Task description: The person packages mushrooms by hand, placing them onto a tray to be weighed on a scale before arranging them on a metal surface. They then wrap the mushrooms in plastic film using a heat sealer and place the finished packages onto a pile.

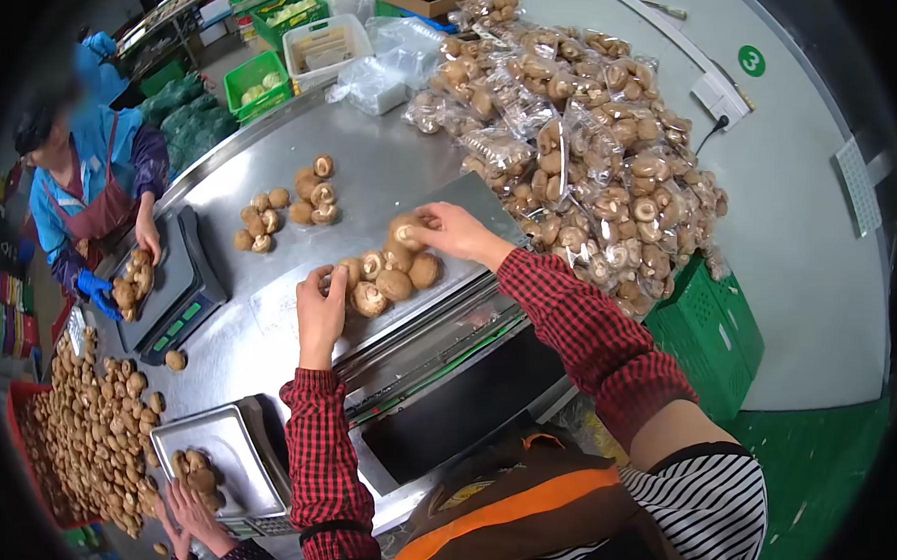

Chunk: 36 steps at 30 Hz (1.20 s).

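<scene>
A small cluster of shiitake mushrooms (393, 283) lies in front of me on the steel table, by the edge of a flat metal plate. My right hand (456, 230) is closed on a shiitake mushroom (406, 234) at the top of this cluster, its pale stem side showing. At the cluster's left edge, my left hand (321, 309) has thumb and fingers closed around another mushroom (350, 268), partly hidden by the fingers. Two more small groups of mushrooms (315, 192) sit farther back on the table.
Bagged mushrooms (614, 157) are heaped at right, above a green crate (711, 332). A co-worker at left handles mushrooms over a scale (183, 278). Another person's hands (198, 519) touch mushrooms on a second scale (226, 450). Loose mushrooms (93, 405) fill the lower left.
</scene>
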Tool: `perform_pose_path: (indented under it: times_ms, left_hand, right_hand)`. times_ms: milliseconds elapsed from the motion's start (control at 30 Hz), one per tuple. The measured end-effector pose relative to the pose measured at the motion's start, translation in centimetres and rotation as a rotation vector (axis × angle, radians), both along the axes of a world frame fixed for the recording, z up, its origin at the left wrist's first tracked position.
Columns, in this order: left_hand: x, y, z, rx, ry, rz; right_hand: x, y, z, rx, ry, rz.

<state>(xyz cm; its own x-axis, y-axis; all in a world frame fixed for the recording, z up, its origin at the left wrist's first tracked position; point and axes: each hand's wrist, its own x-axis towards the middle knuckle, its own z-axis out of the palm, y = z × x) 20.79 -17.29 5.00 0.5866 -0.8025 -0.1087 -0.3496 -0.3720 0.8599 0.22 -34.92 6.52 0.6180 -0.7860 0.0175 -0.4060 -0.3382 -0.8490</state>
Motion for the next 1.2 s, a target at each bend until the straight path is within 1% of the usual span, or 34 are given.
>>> perform_pose_path:
  times_ms: [33, 100, 133, 167, 233, 267, 300, 333, 367, 400, 433, 500, 533, 567, 600, 633, 667, 700, 733, 767, 833, 867, 900, 967, 1000, 1033, 1067, 1100, 1133, 1167, 1200]
  left_hand:
    - [-0.1, 0.2, 0.1, 0.008, -0.002, 0.016]
    - [-0.6, 0.6, 0.2, -0.033, -0.031, 0.058]
    - [-0.7, 0.8, 0.4, -0.03, -0.03, 0.072]
    - [-0.9, 1.1, 0.5, -0.052, 0.003, 0.086]
    - [-1.0, 1.9, 0.7, -0.067, 0.04, 0.11]
    - [-0.9, 2.3, 0.8, -0.095, 0.029, 0.147]
    - [-0.7, 2.6, 0.9, -0.124, 0.016, 0.181]
    - [-0.6, 3.0, 1.3, -0.136, 0.089, 0.226]
    - [-0.6, 3.7, 1.6, -0.137, 0.061, 0.254]
    - [-0.8, 4.8, 1.9, -0.156, 0.002, 0.271]
    - [-0.9, 6.0, 2.4, -0.175, -0.056, 0.283]
    - [-1.7, 9.5, 3.6, -0.196, -0.139, 0.324]
    - [-2.1, 11.6, 4.4, -0.089, -0.246, 0.334]
    - [-2.6, 13.2, 4.7, 0.057, -0.287, 0.391]
    - [-3.0, 15.2, 3.5, 0.134, -0.465, 0.325]
    - [-3.5, 16.3, 2.3, 0.203, -0.64, 0.269]
    - [-4.6, 16.2, 2.1, 0.223, -0.702, 0.232]
    - [-6.0, 16.2, 2.1, 0.249, -0.769, 0.192]
    - [-6.8, 15.4, 2.4, 0.244, -0.801, 0.194]
    - [-7.2, 14.7, 2.3, 0.243, -0.766, 0.172]
    - [-6.9, 13.6, 0.8, 0.198, -0.642, 0.072]
    - [-6.7, 13.3, 0.2, 0.189, -0.437, 0.06]
    - [-6.2, 13.8, 0.0, 0.187, -0.439, 0.078]
    - [-5.9, 15.5, 1.3, 0.071, 0.554, 0.159]
    - [-6.4, 16.1, 4.9, -0.006, 1.033, 0.151]
    - [-6.2, 16.5, 7.1, -0.074, 1.406, 0.126]
    - [-5.8, 16.4, 9.6, -0.219, 1.315, 0.103]
    - [-5.4, 15.8, 11.5, -0.358, 1.221, 0.085]
    - [-4.6, 14.7, 12.2, -0.57, 1.237, 0.098]
    - [-3.4, 12.6, 12.8, -0.782, 1.242, 0.106]
    - [-3.5, 8.9, 13.5, -0.781, 0.758, 0.214]
  right_hand:
    - [0.3, -0.3, 0.0, 0.008, -0.002, 0.016]
    - [0.7, -0.6, 0.1, -0.174, 0.106, -0.023]
    - [0.8, 0.2, 1.7, -0.179, 0.091, -0.077]
    - [1.1, 0.5, 2.2, -0.175, 0.092, -0.064]
    - [1.4, 1.1, 3.0, 0.096, -0.268, -0.051]
    - [1.9, 1.6, 3.8, 0.147, -0.236, 0.02]
    - [2.3, 2.1, 3.6, 0.154, -0.236, 0.024]
    - [2.7, 2.5, 3.2, -0.19, 0.002, 0.144]
    - [3.0, 3.0, 2.7, -0.533, 0.243, 0.262]
    - [3.4, 3.1, 2.0, -0.513, 0.245, 0.202]
    - [2.9, 3.1, 2.1, -0.503, 0.249, 0.199]
    - [0.3, 3.2, 3.6, -0.471, 0.021, 0.055]
    - [-2.1, 3.6, 5.0, -0.168, -0.121, 0.016]
    - [-5.0, 3.6, 5.1, -0.195, -0.004, -0.017]
    - [-8.0, 3.8, 5.7, -0.343, 0.346, -0.019]
    - [-10.4, 4.5, 6.0, -0.264, 0.573, -0.001]
    - [-12.3, 4.8, 4.4, -0.245, 0.719, 0.038]
    - [-13.1, 5.8, 3.4, -0.296, 0.782, 0.046]
    - [-13.1, 6.8, 1.9, -0.431, 0.678, 0.03]
    - [-12.3, 7.5, 1.0, -0.569, 0.566, 0.017]
    - [-10.6, 8.6, -0.3, -0.422, 0.51, -0.001]
    - [-10.1, 9.0, -0.7, -0.393, 0.46, -0.004]
    - [-10.5, 8.8, -0.4, -0.402, 0.453, 0.01]
    - [-12.3, 8.2, 2.1, 0.842, -0.075, -0.122]
    - [-13.5, 8.1, 2.7, 1.195, -0.213, -0.053]
    - [-14.6, 7.8, 3.2, 1.544, -0.356, 0.021]
    - [-14.9, 7.3, 3.7, 1.747, -0.516, 0.143]
    - [-13.7, 6.3, 5.0, 1.526, -0.726, 0.28]
    - [-12.2, 5.3, 6.7, 1.297, -0.921, 0.401]
    - [-9.9, 3.7, 8.7, 1.267, -1.047, 0.361]
    - [-7.1, 1.9, 10.4, 1.226, -1.173, 0.324]
